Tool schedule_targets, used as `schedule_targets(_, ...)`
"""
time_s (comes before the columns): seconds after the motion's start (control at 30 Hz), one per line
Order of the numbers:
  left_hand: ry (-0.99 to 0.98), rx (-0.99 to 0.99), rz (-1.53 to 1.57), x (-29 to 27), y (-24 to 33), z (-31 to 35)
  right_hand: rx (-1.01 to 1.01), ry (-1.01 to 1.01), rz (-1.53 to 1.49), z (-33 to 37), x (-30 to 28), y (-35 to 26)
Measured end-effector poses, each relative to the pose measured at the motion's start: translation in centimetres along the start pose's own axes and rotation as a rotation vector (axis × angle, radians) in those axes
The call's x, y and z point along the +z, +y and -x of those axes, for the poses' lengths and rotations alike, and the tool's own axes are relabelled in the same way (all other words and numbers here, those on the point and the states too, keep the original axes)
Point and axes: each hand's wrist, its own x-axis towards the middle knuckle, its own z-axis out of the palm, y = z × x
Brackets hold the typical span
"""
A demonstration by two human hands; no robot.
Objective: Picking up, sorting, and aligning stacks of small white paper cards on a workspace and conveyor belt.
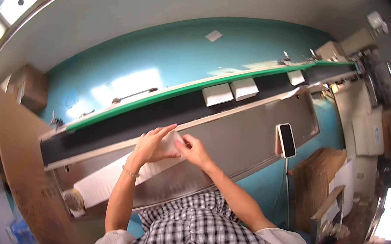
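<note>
Holds a white piece point(169, 142) now between half-open left hand point(153, 146) and loosely curled right hand point(195, 153), above the metal table point(247, 128)!

Held item point(169, 142): white
Apron point(201, 225): black-and-white check
Belt point(156, 117): black
Rail point(174, 94): green
Wall point(176, 44): teal
Worktop point(251, 120): brownish grey

Forearms point(121, 194) extended, left hand point(153, 146) beside right hand point(197, 152), right fingers point(189, 140) curled

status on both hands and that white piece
Left hand and right hand at the white piece, grip unclear. Long white strip runs under left forearm. White boxes on dark surface ahead.
</note>
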Motion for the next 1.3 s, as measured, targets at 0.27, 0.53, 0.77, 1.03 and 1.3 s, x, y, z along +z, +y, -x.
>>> schedule_targets(0.27, -0.088, 0.107, -0.138, -0.5, 3.2, -3.0, -0.109, 0.017, 0.176, 0.2, -14.9, -2.2)
schedule_targets(0.53, -0.08, -0.239, -0.366, 2.5, 4.5, -5.8, -0.077, 0.936, 0.783, -12.5, -63.3, -6.1)
schedule_targets(0.77, -0.24, -0.503, -0.592, 2.6, 7.2, -6.9, 0.632, 0.41, 0.694, -22.6, -76.9, 5.2)
schedule_targets(1.03, -0.179, -0.57, -0.469, 3.7, 6.5, -5.6, 0.575, 0.661, 0.984, -20.5, -80.0, 5.1)
schedule_targets(1.3, -0.052, -0.371, -0.426, 4.0, 5.7, -2.5, -0.819, 0.885, 1.108, -8.3, -57.8, -7.6)
